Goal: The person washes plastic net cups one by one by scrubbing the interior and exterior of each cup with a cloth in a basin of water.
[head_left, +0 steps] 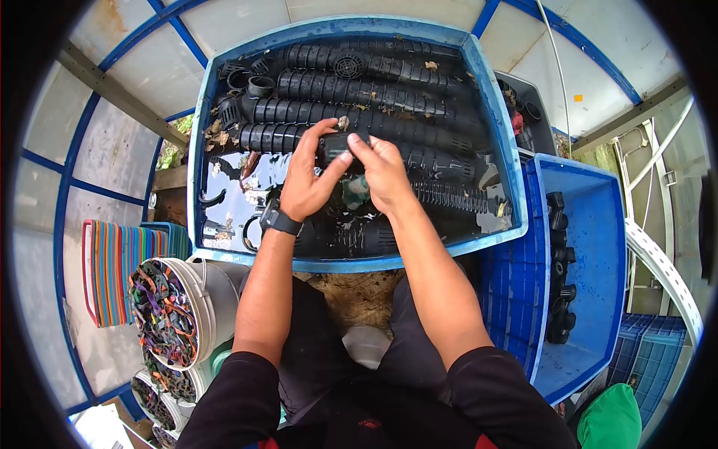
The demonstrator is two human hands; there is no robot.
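Note:
Above a blue tub point(359, 264) of dark water, my left hand point(308, 176) and my right hand point(383, 170) hold a small black plastic piece point(334, 147) between them. The fingers of both hands cover part of it. A greenish cloth-like item point(356, 192) shows just below my right hand; whether the hand touches it I cannot tell. Several ribbed black tubes point(336, 86) lie across the tub in the water, with a round black grated cap point(348, 65) on top. Black rings point(261, 86) sit at the upper left.
A blue crate point(591, 224) on the right holds several black fittings point(559, 277). White buckets point(217, 299) of coloured strips stand at lower left, beside stacked coloured trays point(123, 269). A grey bin point(550, 123) is behind the crate, and a green item point(609, 419) lies at lower right.

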